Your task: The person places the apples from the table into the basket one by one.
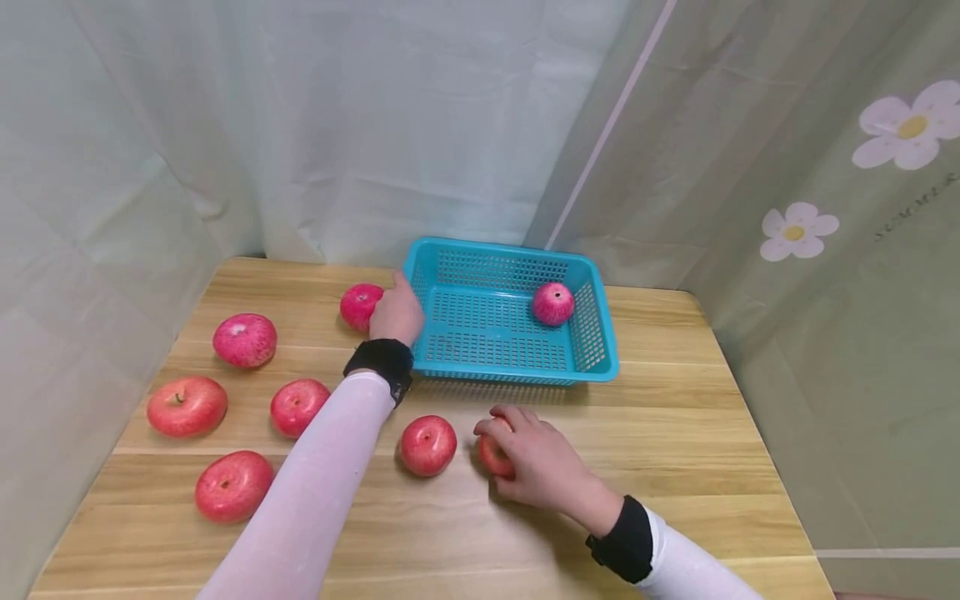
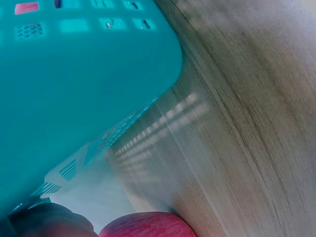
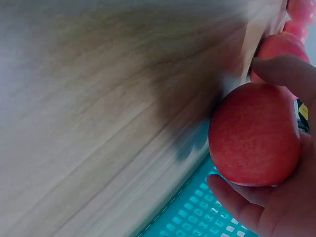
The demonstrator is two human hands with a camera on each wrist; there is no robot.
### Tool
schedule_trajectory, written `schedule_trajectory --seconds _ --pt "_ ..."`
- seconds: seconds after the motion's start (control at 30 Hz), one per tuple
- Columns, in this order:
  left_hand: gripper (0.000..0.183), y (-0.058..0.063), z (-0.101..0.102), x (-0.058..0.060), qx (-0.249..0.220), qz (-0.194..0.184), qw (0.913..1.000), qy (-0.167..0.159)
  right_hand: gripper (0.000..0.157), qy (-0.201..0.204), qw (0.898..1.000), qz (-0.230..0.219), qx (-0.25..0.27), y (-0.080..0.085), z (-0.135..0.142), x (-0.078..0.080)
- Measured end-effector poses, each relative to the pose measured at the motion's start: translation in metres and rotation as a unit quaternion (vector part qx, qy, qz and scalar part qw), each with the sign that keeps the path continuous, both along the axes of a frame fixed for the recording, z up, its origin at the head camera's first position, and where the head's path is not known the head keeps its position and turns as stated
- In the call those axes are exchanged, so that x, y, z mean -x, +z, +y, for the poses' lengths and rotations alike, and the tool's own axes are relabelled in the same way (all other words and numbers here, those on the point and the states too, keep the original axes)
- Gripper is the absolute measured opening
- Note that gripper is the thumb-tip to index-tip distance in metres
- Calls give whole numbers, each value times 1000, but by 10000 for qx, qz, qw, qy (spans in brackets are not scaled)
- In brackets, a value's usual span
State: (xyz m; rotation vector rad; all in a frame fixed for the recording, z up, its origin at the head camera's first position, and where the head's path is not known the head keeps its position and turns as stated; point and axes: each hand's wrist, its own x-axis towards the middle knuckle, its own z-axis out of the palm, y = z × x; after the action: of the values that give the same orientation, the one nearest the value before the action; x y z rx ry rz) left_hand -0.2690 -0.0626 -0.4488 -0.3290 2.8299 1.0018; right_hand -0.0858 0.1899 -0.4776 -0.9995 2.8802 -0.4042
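Note:
My left hand (image 1: 397,313) grips the left rim of the blue plastic basket (image 1: 450,367). In the left wrist view, part of its fingers (image 2: 54,223) shows beside the basket wall (image 2: 94,84); the rest is hidden. Right beside that hand sits a deep pink apple (image 1: 358,305), its edge overlapped by the hand. Nearer the front, my right hand (image 1: 543,467) holds a red apple (image 1: 494,454) low over the table. In the right wrist view, thumb and fingers lie on opposite sides of this apple (image 3: 254,136). One pink apple (image 1: 553,304) rests inside the basket.
Left of the right hand lies another red apple (image 1: 428,446). Several more apples are spread over the left of the wooden table (image 1: 675,417), among them a large one (image 1: 187,407) by the left edge. Pale curtains (image 1: 420,125) hang behind and along both sides.

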Motion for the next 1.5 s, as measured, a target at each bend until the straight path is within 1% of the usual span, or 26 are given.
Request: schedule_trajectory --seconds 0.2,0.43,0.63,0.83,0.93,1.13,1.27,1.33,1.4,1.5 --pt "90 0 -1 0 -26 -47 10000 -23 81 -151 9998 -30 97 -4 0 4" --pt "90 0 -2 0 -69 -60 10000 -13 78 -390 9987 -284 161 -5 0 8" --pt "89 0 -1 0 -56 -32 10000 -13 77 -527 9978 -357 200 -5 1 13" --pt "92 1 -1 -2 -100 -90 9999 20 78 -680 9963 -474 230 -5 3 15" --pt "92 1 -1 -2 -101 -93 9999 15 79 -760 9952 -557 277 -4 3 15" --pt "87 1 0 1 -67 -84 9999 15 83 -904 9925 -684 458 -3 4 16" --pt "87 1 0 1 -72 -123 9999 20 88 -825 9933 -668 454 -4 6 16" --pt "90 1 0 0 -101 -131 9999 31 83 -726 9945 -638 399 -4 8 15" --pt "92 1 0 -2 -133 -133 9998 40 74 -662 9950 -656 361 -4 8 14" --pt "93 2 0 -3 -128 -116 9998 29 63 -665 9949 -694 319 -3 9 13"
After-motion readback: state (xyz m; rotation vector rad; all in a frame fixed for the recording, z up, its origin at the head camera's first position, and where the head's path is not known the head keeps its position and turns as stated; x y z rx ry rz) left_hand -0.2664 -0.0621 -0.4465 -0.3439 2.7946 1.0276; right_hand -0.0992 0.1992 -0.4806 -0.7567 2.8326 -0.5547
